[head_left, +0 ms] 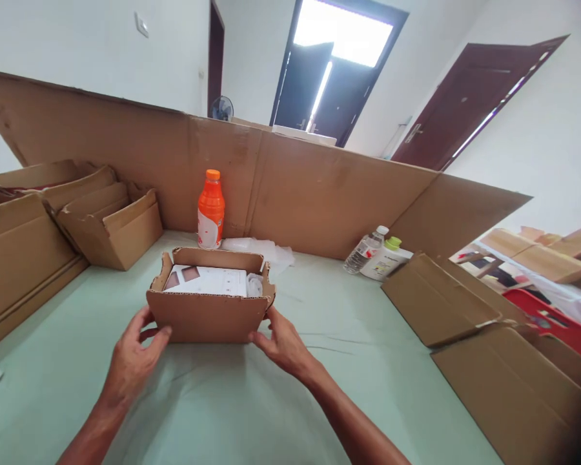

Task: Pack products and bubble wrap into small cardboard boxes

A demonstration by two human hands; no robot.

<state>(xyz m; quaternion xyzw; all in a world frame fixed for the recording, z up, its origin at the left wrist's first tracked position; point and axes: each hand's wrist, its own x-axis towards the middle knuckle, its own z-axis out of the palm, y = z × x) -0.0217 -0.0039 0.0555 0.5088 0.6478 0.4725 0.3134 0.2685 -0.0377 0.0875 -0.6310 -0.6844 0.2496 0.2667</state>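
A small open cardboard box point(208, 318) stands on the pale green cloth in front of me. Inside it lies a white printed carton point(217, 281) with brown squares on its top, and beside that, at the right end, a bundle wrapped in clear plastic point(254, 285). My left hand point(138, 345) grips the box's lower left corner, thumb on the front face. At the lower right corner my right hand point(281, 339) holds it the same way, its fingers partly hidden behind the box side.
Behind the box stand an orange bottle point(211, 210) and crumpled clear plastic point(264, 250). A water bottle point(365, 250) and a white bottle with a green cap point(385, 259) lean by the cardboard wall point(319, 187). Cardboard boxes line the left point(121, 226) and right point(440, 300).
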